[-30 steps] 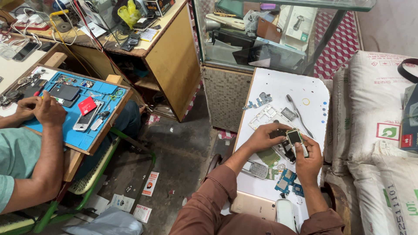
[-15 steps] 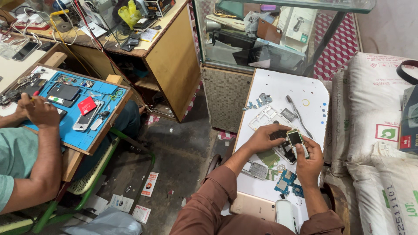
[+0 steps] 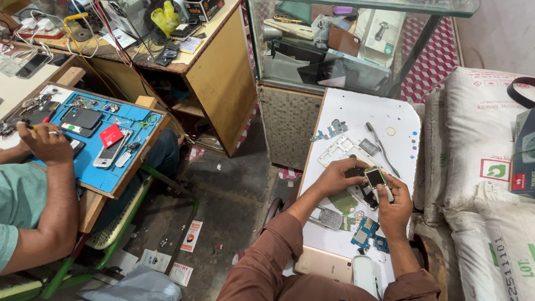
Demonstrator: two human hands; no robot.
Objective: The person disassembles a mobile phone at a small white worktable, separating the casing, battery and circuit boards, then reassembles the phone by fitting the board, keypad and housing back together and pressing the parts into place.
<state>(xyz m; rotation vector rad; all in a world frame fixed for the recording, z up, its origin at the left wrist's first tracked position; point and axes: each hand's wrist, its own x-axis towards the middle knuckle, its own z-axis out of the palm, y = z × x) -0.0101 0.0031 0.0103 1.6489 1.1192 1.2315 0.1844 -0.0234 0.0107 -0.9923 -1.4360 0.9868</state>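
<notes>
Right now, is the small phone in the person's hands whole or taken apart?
Taken apart. The left hand and right hand hold the small phone; its white frame and circuit boards lie loose.

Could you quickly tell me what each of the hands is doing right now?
Left hand: closed on the dismantled phone body.
Right hand: pinching the small screen module above it.

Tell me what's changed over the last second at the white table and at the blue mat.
At the blue mat, the co-worker's hand slid a little nearer to that person. At the white table, both the left hand and right hand kept their grip on the small phone part; the loose boards and frames lie as before.
</notes>
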